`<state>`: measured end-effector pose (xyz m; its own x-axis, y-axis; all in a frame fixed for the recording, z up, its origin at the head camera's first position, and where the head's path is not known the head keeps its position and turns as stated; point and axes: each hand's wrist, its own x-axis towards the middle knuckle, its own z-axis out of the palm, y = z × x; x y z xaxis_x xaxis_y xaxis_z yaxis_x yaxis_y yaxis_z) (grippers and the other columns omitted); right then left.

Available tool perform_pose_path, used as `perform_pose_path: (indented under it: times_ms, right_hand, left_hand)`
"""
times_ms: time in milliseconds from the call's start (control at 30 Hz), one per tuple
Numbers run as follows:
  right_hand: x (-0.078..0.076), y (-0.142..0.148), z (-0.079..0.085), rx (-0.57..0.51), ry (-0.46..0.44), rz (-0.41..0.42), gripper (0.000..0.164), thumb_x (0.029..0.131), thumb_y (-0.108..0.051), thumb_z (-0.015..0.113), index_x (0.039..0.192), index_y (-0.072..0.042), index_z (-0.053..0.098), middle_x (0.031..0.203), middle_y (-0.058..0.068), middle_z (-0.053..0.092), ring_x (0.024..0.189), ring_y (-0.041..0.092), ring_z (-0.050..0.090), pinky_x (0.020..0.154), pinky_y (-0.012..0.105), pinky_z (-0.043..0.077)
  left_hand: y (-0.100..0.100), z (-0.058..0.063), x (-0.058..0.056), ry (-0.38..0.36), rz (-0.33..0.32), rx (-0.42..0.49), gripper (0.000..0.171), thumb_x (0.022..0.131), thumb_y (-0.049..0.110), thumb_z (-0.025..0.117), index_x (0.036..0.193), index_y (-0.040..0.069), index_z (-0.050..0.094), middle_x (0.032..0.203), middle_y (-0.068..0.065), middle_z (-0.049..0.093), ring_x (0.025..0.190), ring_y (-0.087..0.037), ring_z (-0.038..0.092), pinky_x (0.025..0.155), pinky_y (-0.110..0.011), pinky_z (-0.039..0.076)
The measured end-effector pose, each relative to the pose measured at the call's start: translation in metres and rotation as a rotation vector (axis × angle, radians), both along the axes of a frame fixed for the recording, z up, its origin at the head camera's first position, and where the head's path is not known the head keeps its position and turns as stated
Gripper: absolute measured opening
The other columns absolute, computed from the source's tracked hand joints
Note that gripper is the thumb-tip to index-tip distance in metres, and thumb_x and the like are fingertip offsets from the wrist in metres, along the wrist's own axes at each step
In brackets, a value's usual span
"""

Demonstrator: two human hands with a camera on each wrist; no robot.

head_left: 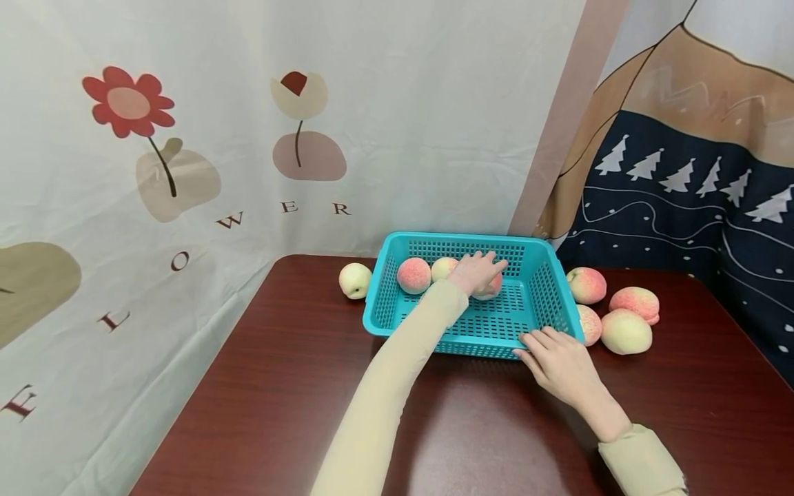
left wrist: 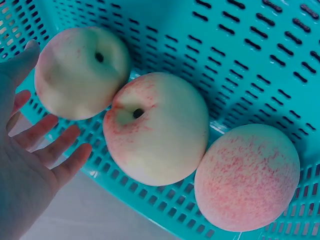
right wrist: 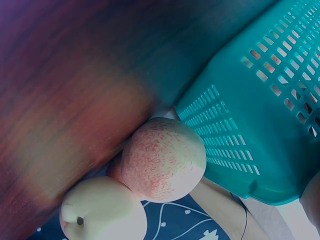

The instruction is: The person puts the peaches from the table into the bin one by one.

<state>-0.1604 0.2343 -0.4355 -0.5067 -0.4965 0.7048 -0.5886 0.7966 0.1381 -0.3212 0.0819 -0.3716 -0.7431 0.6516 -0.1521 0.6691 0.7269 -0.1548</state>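
A turquoise plastic basket [head_left: 462, 236] stands at the table's back edge with three peaches lying in a row along its far side. My left hand [head_left: 474, 273] reaches into it, fingers spread, over the rightmost peach [head_left: 490, 288]. In the left wrist view that peach [left wrist: 82, 72] sits beside the spread fingers, with a gap between palm and fruit. The middle peach [left wrist: 160, 132] and the pinker left peach [left wrist: 247, 177] touch each other. My right hand [head_left: 561, 364] grips the basket's near rim by the right corner, fingers over the edge and thumb outside.
Several peaches, among them a pale one [head_left: 626, 332] and a pink one [head_left: 586, 285], cluster against the basket's right side. Another pale peach [head_left: 355, 281] lies by its left side. Behind the brown table [head_left: 273, 413] hangs a printed curtain [head_left: 422, 124].
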Motion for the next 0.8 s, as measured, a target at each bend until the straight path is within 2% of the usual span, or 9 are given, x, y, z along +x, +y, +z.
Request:
perform_pose_path:
  times_ms: [167,333,500,600,700,800]
  right_hand:
    - [0.0,-0.001,0.001,0.004,-0.006,-0.017,0.055,0.097,-0.047,0.027,0.088,-0.007,0.064,0.076,0.005,0.064,0.068,0.021,0.055,0.063,0.034,0.049]
    - [0.001,-0.001,0.001,-0.002,-0.006,-0.012,0.056,0.097,-0.047,0.028,0.088,-0.007,0.065,0.076,0.005,0.064,0.068,0.021,0.055,0.063,0.034,0.049]
    - [0.0,0.0,0.001,-0.003,0.0,-0.005,0.054,0.097,-0.046,0.029,0.088,-0.007,0.065,0.075,0.005,0.064,0.067,0.021,0.055,0.062,0.034,0.048]
    - [0.0,0.001,0.001,-0.003,-0.006,-0.002,0.048,0.096,-0.044,0.035,0.089,-0.007,0.064,0.075,0.005,0.064,0.067,0.021,0.054,0.062,0.034,0.048]
    - [0.0,0.001,0.001,-0.001,-0.016,0.003,0.036,0.091,-0.039,0.048,0.09,-0.007,0.064,0.076,0.005,0.064,0.068,0.021,0.055,0.062,0.034,0.048]
    - [0.0,0.001,0.001,0.001,-0.021,0.002,0.034,0.089,-0.038,0.051,0.09,-0.007,0.064,0.077,0.006,0.064,0.068,0.021,0.055,0.063,0.034,0.048]
  left_hand:
    - [-0.003,0.007,0.0,0.027,0.002,-0.011,0.063,0.089,0.048,0.05,0.143,0.028,0.024,0.15,-0.005,0.027,0.134,-0.026,0.034,0.104,-0.041,0.037]
    - [-0.008,0.013,0.0,0.039,0.016,-0.007,0.061,0.088,0.05,0.049,0.141,0.029,0.026,0.147,-0.003,0.031,0.131,-0.024,0.038,0.103,-0.04,0.038]
    - [-0.013,0.02,0.002,0.052,-0.01,0.013,0.06,0.089,0.049,0.048,0.141,0.026,0.028,0.142,-0.004,0.036,0.126,-0.024,0.042,0.099,-0.04,0.041]
    - [-0.017,0.024,0.005,0.043,-0.019,0.035,0.06,0.09,0.049,0.048,0.141,0.026,0.029,0.141,-0.004,0.037,0.126,-0.024,0.042,0.1,-0.04,0.04]
    - [-0.024,0.027,0.007,0.034,-0.014,0.07,0.059,0.089,0.048,0.049,0.14,0.026,0.03,0.14,-0.003,0.039,0.125,-0.024,0.042,0.1,-0.04,0.04]
    - [-0.034,0.029,0.007,0.037,-0.002,0.11,0.058,0.089,0.048,0.049,0.139,0.025,0.032,0.138,-0.002,0.041,0.122,-0.023,0.043,0.099,-0.04,0.04]
